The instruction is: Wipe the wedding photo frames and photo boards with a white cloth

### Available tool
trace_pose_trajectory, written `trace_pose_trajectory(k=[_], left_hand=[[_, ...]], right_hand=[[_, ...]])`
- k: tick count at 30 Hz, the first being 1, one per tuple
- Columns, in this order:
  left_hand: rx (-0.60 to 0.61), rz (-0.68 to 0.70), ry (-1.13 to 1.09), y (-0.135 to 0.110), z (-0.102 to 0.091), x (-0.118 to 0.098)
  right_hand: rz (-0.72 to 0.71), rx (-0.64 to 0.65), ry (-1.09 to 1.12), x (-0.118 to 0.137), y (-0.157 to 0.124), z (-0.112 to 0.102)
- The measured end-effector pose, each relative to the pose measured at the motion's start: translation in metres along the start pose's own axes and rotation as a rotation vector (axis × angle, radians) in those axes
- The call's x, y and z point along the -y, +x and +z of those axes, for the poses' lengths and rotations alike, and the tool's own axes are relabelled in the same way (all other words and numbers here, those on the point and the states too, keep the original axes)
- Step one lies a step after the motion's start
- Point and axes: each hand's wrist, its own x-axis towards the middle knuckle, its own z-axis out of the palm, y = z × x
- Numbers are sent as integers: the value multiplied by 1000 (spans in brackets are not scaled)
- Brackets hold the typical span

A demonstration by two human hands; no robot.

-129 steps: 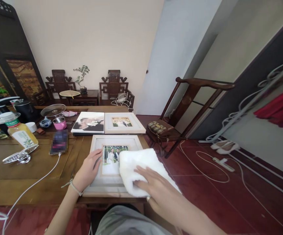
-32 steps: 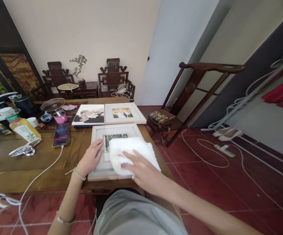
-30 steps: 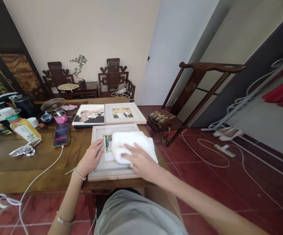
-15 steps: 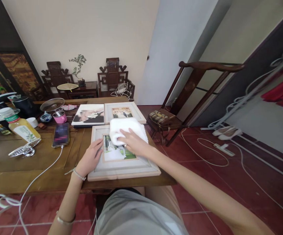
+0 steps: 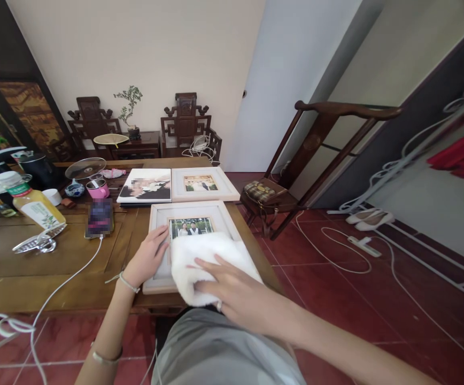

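Note:
A picture frame (image 5: 160,280) with a pale wide border lies flat on the wooden table in front of me. Its photo (image 5: 192,226) of two people shows only in its upper part, because a folded white towel (image 5: 211,251) covers the rest. My right hand (image 5: 232,289) holds the towel, pressing it on the near side of the frame with the fingers bent over it. On the frame's left border rests my left hand (image 5: 148,256), fingers stretched out and thumb apart.
Behind lie another framed photo (image 5: 203,183) and a photo panel (image 5: 146,185). To the left are a phone (image 5: 99,219) on a cable, a claw clip (image 5: 39,240), a bottle (image 5: 33,203) and a pink mug (image 5: 98,188). A wooden chair (image 5: 316,128) stands right.
My right hand has drawn the towel from the frame's far upper part toward me, down to its near edge. The photo's top is now uncovered. My left hand has stayed in place.

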Motion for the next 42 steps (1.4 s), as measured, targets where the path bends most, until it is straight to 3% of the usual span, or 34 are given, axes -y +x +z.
trace_pose_trajectory(k=[5, 8, 11, 14, 17, 24, 29, 33, 37, 40, 42], left_hand=[[-1, 8, 6, 0, 1, 2], [3, 8, 5, 0, 0, 1], [9, 9, 3, 0, -1, 1], [13, 2, 6, 1, -1, 0], [12, -4, 3, 1, -1, 0], [7, -12, -5, 0, -2, -3], [12, -13, 0, 0, -2, -4], [7, 1, -7, 0, -2, -3], [-3, -16, -2, 0, -1, -4], [-5, -23, -8, 0, -1, -4], [2, -27, -7, -1, -2, -4]], right_hand=[[64, -172, -169, -59, 47, 12], [55, -249, -245, -92, 75, 6], [62, -273, -299, -109, 95, -2], [59, -236, -320, -107, 103, -5], [50, -152, -278, -88, 94, -3], [-1, 91, -80, -15, 25, -13], [-70, 117, 56, 18, -4, -22], [-48, 73, 73, 3, 10, -11], [20, -14, -45, -44, 37, -1], [67, -121, -109, -77, 57, -10], [95, -267, -165, -89, 71, -22]])
